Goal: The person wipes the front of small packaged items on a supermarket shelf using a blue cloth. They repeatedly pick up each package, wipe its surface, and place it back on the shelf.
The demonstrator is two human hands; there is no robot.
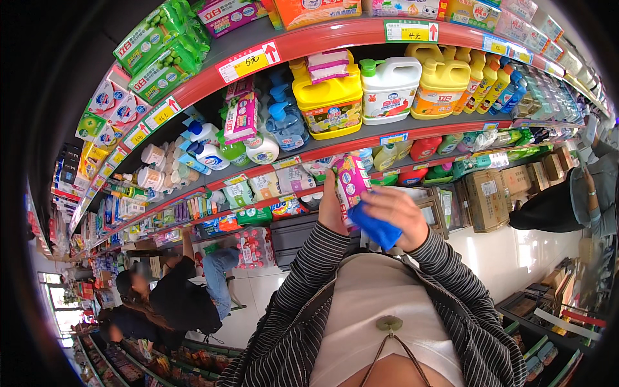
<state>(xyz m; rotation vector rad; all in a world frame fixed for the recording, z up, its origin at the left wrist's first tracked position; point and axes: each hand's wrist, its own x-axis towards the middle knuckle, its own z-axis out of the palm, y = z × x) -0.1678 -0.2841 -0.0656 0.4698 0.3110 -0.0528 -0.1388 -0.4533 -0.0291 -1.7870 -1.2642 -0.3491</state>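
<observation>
My left hand grips a magenta printed pack, likely bar soap, and holds it upright in front of my chest. A blue cloth is in my right hand, pressed on the lower part of the pack; the moving fingers are slightly blurred. Past the pack runs a shelf with a yellow jug of liquid detergent, a white jug with a green cap and blue pump bottles. Similar magenta packs lie on top of bottles there.
Red shelf edges with price tags curve across the front. Green soap packs fill the upper left. Cardboard boxes stand low at right. One person crouches at left by wrapped red bottles; another person stands at right.
</observation>
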